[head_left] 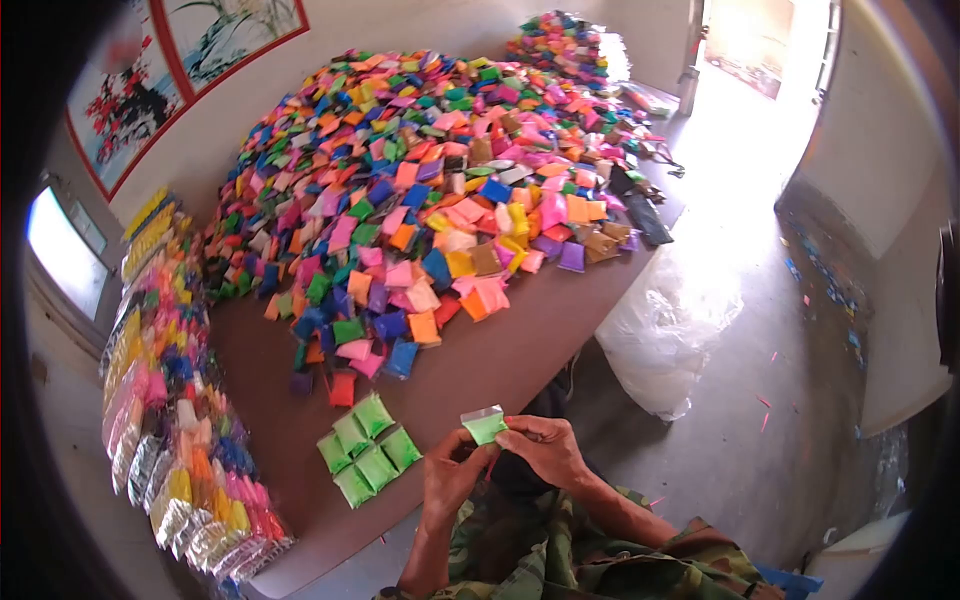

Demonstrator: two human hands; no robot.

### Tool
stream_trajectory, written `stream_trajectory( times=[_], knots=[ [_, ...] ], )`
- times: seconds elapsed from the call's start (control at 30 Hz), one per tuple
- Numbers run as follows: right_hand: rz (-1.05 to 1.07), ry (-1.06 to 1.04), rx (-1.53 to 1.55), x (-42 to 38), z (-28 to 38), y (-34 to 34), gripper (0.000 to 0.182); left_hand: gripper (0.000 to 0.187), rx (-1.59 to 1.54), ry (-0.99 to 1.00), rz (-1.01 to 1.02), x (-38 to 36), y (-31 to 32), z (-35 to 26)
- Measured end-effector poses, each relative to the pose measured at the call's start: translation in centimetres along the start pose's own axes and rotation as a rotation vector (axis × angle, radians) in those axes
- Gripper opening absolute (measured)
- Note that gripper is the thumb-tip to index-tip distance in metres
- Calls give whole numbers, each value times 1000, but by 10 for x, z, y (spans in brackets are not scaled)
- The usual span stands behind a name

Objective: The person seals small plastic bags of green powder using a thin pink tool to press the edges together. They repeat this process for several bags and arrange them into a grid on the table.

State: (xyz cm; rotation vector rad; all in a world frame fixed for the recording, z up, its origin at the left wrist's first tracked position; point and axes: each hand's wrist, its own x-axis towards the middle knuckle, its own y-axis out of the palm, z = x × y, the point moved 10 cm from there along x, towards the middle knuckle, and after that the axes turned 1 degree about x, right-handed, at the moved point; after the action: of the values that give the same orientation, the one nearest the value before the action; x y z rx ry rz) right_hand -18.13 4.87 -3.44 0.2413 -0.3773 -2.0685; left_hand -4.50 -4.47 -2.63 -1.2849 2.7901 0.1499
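Note:
Between my two hands, above my lap at the table's near edge, is a small clear bag with light green filling (484, 426). My left hand (453, 468) pinches its lower left side, and my right hand (543, 446) grips its right side between thumb and fingers. The bag's clear top strip stands up above the green part. To the left, several similar light green bags (376, 467) lie close together in a small group on the brown table (450, 365).
A large heap of small coloured bags (420, 190) covers the table's far part. Stacked packs (190, 420) line its left edge. A big translucent plastic bag (670, 330) stands on the floor at right, with scraps (830, 285) along the wall beyond.

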Motion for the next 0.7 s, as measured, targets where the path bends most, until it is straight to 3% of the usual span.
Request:
stream_trajectory(
  times=[0.13, 0.23, 0.37, 0.53, 0.7],
  knots=[
    [-4, 64, -211, 6, 6, 8, 31, 15, 120, 48, -34, 9, -15, 7],
    [38, 106, -146, 13, -1, 15, 32, 16, 197, 15, -41, 11, -23, 9],
    [91, 111, -287, 21, -4, 18, 31, 15, 112, -14, -30, 9, -24, 11],
    [61, 77, -143, 24, -15, 18, 23, 19, -21, -46, -38, 8, -23, 19],
    [85, 165, -255, 24, -9, 23, 27, 16, -102, -29, -103, 9, -28, 28]
  ],
)
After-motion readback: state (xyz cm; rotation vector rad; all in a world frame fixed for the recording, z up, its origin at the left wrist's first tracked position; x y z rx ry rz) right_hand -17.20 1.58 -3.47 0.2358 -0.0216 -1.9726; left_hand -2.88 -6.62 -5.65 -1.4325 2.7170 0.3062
